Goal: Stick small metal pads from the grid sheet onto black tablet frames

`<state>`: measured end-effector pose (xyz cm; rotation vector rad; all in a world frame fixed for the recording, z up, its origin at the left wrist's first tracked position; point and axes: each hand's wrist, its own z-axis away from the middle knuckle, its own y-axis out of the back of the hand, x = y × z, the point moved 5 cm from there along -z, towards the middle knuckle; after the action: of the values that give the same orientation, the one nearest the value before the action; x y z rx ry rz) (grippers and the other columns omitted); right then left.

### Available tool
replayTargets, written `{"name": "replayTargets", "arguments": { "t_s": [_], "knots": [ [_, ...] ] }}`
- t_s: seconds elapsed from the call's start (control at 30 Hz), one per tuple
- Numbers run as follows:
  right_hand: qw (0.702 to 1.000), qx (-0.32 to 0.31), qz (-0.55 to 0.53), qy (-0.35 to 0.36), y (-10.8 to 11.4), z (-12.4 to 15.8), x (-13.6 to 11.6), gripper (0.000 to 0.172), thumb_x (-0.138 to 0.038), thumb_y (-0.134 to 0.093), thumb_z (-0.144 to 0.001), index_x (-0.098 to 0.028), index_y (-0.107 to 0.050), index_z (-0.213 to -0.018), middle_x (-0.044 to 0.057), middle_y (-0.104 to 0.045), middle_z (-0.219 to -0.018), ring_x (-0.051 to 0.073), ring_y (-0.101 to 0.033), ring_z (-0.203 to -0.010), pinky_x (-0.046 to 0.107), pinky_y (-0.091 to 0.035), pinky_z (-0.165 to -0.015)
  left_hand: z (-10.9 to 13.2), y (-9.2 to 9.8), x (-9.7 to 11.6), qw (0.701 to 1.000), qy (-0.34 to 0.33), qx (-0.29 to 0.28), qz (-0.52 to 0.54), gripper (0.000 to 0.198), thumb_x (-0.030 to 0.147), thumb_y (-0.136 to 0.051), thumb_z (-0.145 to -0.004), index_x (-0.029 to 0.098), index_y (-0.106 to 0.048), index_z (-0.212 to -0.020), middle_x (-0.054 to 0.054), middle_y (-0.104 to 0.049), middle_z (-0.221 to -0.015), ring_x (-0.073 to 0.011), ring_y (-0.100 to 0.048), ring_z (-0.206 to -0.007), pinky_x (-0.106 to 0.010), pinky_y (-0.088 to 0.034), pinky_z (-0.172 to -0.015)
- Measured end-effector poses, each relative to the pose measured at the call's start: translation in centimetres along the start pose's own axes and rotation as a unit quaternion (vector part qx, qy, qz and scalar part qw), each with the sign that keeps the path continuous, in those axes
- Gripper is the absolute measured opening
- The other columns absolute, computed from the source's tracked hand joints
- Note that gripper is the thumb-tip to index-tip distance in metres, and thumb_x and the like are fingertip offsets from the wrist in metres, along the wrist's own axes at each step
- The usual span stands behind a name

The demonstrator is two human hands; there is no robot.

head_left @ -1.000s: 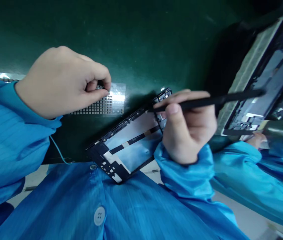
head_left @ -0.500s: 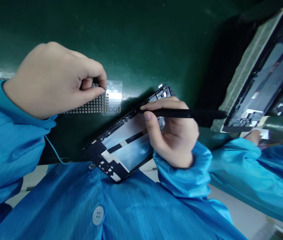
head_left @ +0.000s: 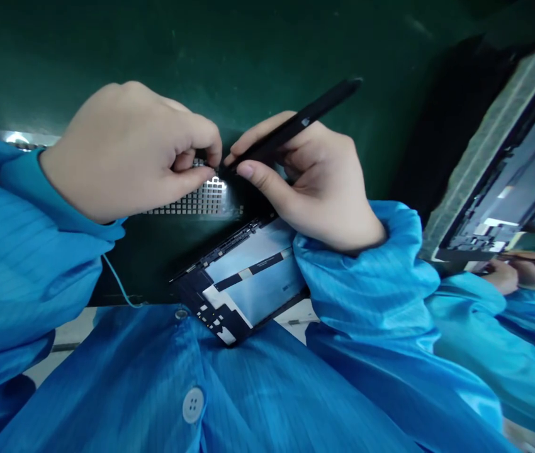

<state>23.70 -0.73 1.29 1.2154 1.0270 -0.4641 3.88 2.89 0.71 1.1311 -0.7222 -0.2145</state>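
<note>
My left hand (head_left: pixel 135 151) is closed in a pinch at the near right part of a clear sheet of small dark square pads (head_left: pixel 192 202), its thumb and forefinger on the sheet. My right hand (head_left: pixel 315 176) grips black tweezers (head_left: pixel 291 129), which slant up to the right. Their tips meet the left fingertips at the sheet; what lies between them is too dark to make out. Under my right wrist lies an opened phone-like device (head_left: pixel 253 277), tilted, with a silvery inside, a black ribbon cable and white patches. My right forearm covers its upper right end.
A dark green work surface (head_left: pixel 267 56) runs under everything. At the right stands a larger frame with a grey edge (head_left: pixel 489 138) holding similar device parts. Beside it are a co-worker's hands (head_left: pixel 527 270) and blue sleeves.
My right hand has moved up and left from the device to the pad sheet, and the tweezers have swung from level to slanted. My left hand keeps its pinch. The view has shifted slightly.
</note>
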Motion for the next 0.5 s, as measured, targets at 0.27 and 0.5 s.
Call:
{"name": "replayTargets", "arguments": {
  "t_s": [0.27, 0.5],
  "knots": [
    [0.989, 0.059, -0.138, 0.004, 0.7, 0.3, 0.9, 0.016, -0.047, -0.081, -0.106, -0.031, -0.078, -0.109, 0.0, -0.087, -0.104, 0.019, -0.081, -0.087, 0.035, -0.071, -0.082, 0.0, 0.0, 0.2, 1.0, -0.03, 0.005, 0.004, 0.046, 0.051, -0.045, -0.104, 0.027, -0.083, -0.116, -0.005, -0.077, -0.092, -0.0228, -0.066, -0.087, -0.038, -0.052, -0.088],
    [0.951, 0.303, -0.052, 0.027, 1.5, 7.7, -0.2, 0.011, -0.042, -0.076, -0.109, -0.033, -0.078, -0.116, 0.0, -0.08, -0.101, 0.021, -0.081, -0.09, 0.039, -0.071, -0.081, 0.2, 0.1, -0.2, 0.999, -0.02, 0.03, 0.01, 0.066, 0.064, -0.029, -0.102, 0.029, -0.085, -0.109, -0.002, -0.073, -0.084, -0.0191, -0.065, -0.08, -0.037, -0.053, -0.089]
  ]
}}
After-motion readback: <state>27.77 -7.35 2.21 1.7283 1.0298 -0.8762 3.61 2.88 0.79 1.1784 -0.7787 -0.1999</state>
